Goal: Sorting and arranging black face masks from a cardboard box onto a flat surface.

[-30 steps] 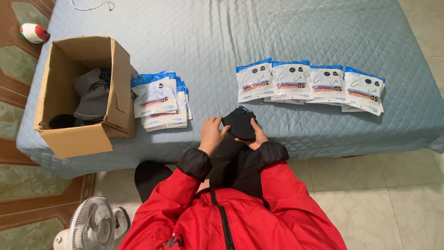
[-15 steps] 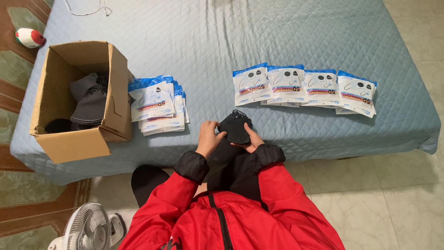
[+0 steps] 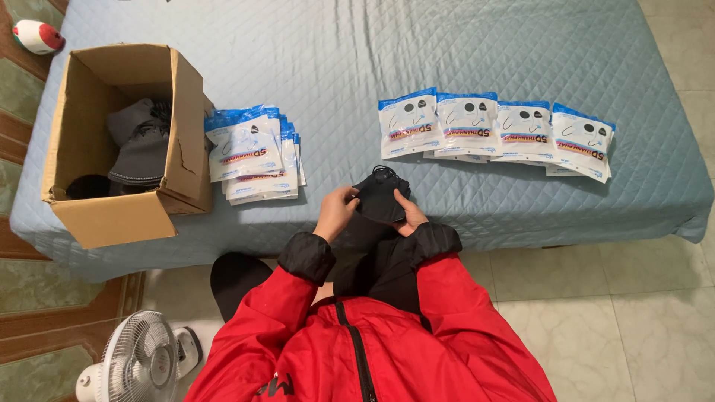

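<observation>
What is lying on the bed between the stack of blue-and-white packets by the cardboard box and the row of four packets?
Only bare blue quilted bedcover, seen in the head view, between stack and row.

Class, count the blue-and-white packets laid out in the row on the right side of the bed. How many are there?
4 show on top: first packet, second packet, third packet, fourth packet, left to right, overlapping on the bed. Edges beneath suggest more may be hidden.

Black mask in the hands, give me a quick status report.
Left hand and right hand both gripping the black mask over the bed edge. Mask folded flat, loops bunched on top. Packet stack left, packet row right, both apart from it.
</observation>
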